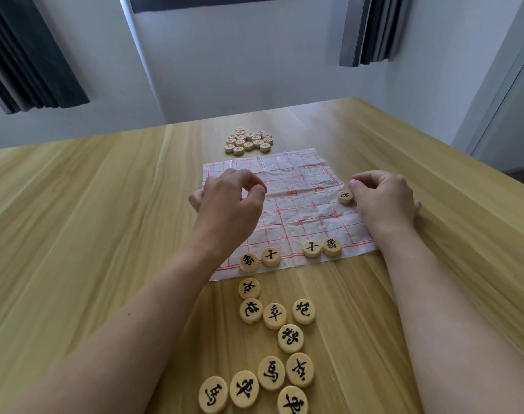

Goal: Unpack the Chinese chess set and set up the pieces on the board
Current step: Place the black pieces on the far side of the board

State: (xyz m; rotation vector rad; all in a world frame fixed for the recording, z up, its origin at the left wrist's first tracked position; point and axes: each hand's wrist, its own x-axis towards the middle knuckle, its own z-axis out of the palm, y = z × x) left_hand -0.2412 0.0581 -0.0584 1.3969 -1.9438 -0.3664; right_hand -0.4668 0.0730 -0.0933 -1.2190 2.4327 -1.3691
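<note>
a wrinkled paper board (pixel 296 204) is spread on the wooden table (pixel 75 219), and both hands are held over it, well apart. one black-marked piece (pixel 345 197) is pinched by the right hand (pixel 383 198) at the board's right edge. the left hand (pixel 228 201) is seen with fingers curled; whether anything is held in it cannot be told. four placed pieces (pixel 312 248) are lined along the board's near edge, just behind the wrists. loose black pieces (pixel 274 315) are scattered between the forearms. a far cluster of pieces (pixel 249 141) is gathered beyond the fingertips, off the board.
</note>
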